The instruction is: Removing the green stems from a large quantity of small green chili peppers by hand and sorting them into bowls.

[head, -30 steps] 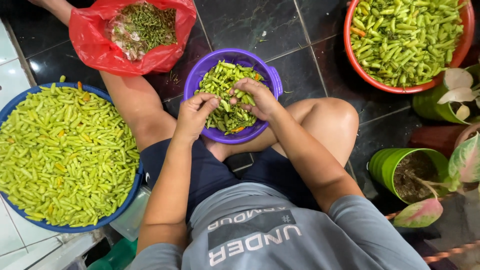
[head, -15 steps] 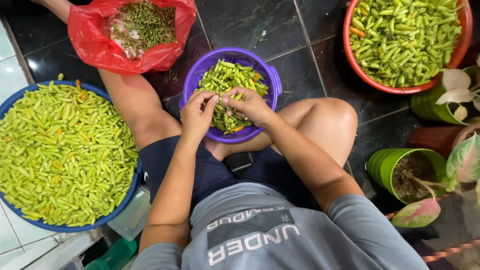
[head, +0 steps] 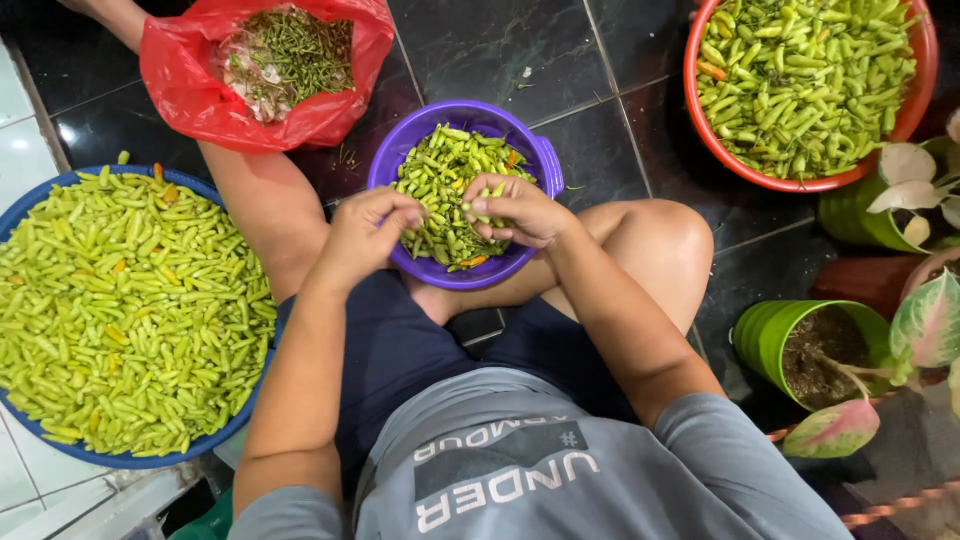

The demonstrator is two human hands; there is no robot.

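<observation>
Head view: at your nine o'clock sits the blue basin [head: 40,200] heaped with green chillies, a red basin [head: 700,110] at two o'clock. Between your knees the purple bowl [head: 545,160] holds chillies [head: 440,190]. Your left hand [head: 365,235] and right hand [head: 520,210] hover over it, fingers [head: 478,205] pinching a chilli.

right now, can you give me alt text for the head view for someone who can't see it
Seen from above, a seated person's left hand and right hand work green chillies over a purple bowl of them. A blue basin of chillies sits to their left, a red basin upper right, and a red bag of stems upper left.
</observation>
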